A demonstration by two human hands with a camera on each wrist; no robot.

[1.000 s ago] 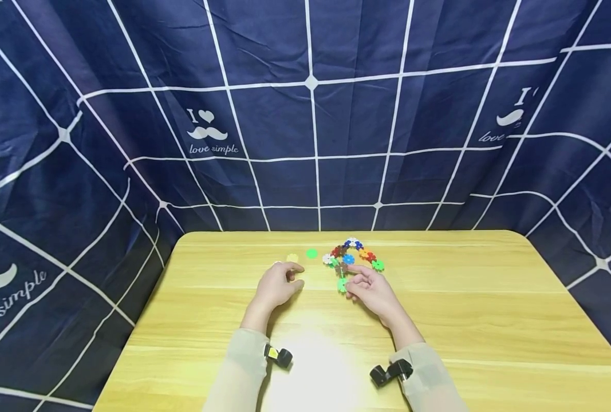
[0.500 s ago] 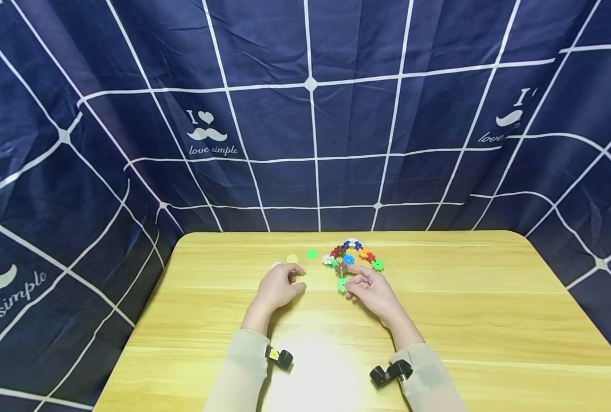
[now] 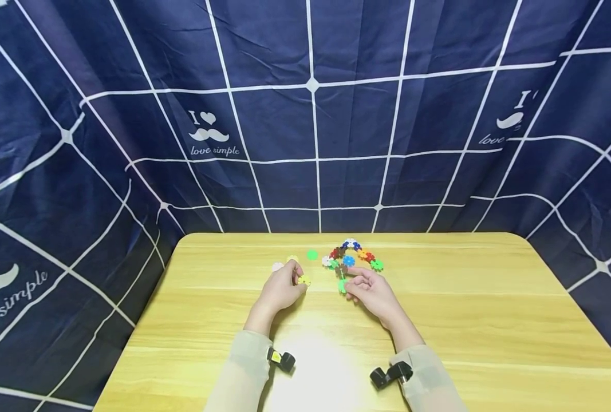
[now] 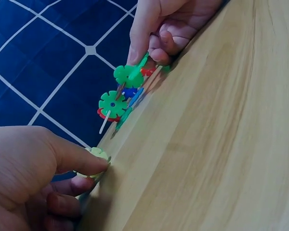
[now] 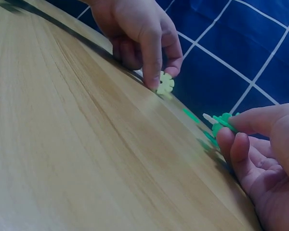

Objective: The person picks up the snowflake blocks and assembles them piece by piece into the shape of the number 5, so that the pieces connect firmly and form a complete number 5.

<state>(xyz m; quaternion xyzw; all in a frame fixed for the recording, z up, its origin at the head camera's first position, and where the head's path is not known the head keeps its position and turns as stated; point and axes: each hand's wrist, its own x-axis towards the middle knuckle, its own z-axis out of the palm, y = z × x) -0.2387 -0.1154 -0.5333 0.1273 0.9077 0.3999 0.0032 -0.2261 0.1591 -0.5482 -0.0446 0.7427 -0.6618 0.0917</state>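
Note:
My left hand [image 3: 279, 289] pinches a yellow snowflake disc [image 3: 304, 280] between thumb and fingers, on edge close over the table in the left wrist view. To its right, my right hand [image 3: 371, 290] grips a green snowflake disc [image 3: 342, 285] at the near end of a joined string of discs. A brown disc [image 3: 341, 268] comes after it, then a white disc [image 3: 327, 261]. Beyond, the string curves through red, dark blue [image 3: 357, 245] and orange pieces to another green disc [image 3: 377, 265]. My right fingers partly cover the gripped disc in the right wrist view.
A loose green disc [image 3: 312, 254] lies flat between the hands, farther back. Another yellow disc [image 3: 292, 259] and a whitish disc [image 3: 277, 266] lie just beyond my left hand. A light blue disc [image 3: 349, 261] sits inside the curve. The wooden table [image 3: 470, 320] meets a dark blue curtain [image 3: 264, 189].
My left thumb and fingers have closed together, and a yellow snowflake disc now shows between them. The right hand keeps its hold on the green disc and has hardly moved.

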